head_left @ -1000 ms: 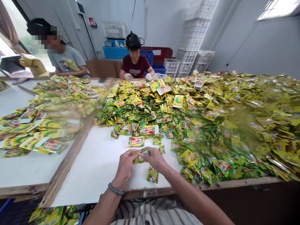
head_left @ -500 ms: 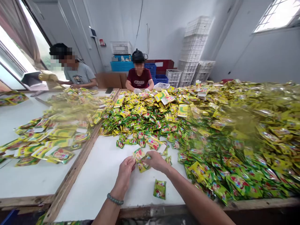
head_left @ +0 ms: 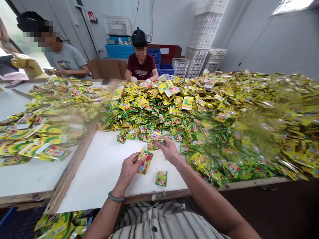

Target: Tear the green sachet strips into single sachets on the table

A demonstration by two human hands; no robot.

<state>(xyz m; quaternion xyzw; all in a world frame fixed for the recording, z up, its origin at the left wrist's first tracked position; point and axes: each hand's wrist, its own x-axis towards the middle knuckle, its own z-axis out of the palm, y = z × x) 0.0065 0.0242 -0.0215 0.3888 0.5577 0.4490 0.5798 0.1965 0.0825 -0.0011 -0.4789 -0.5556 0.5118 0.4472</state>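
My left hand (head_left: 131,167) pinches a flat yellow-and-green printed pouch (head_left: 146,162) by its left side, tilted above the white table. My right hand (head_left: 169,152) is at the front edge of the packet pile, thumb and fingers closing on a yellow packet (head_left: 155,135); the fingers partly cover it. A single small green packet (head_left: 161,178) lies on the table between my forearms, touched by neither hand. Beyond my hands rises a large heap of small green and yellow packets (head_left: 149,118).
Flat yellow pouches (head_left: 50,139) lie left of a wooden divider (head_left: 74,166). More packets heap up at right (head_left: 249,132). Two people sit across the table, one in a maroon shirt (head_left: 141,68), one in grey (head_left: 66,59). White crates (head_left: 201,43) stand behind. A bin of pouches (head_left: 62,227) sits below.
My hands have parted: the left keeps the pouch, now turned more face-up, while the right has moved away to the pile's edge. The camera view has tilted down.
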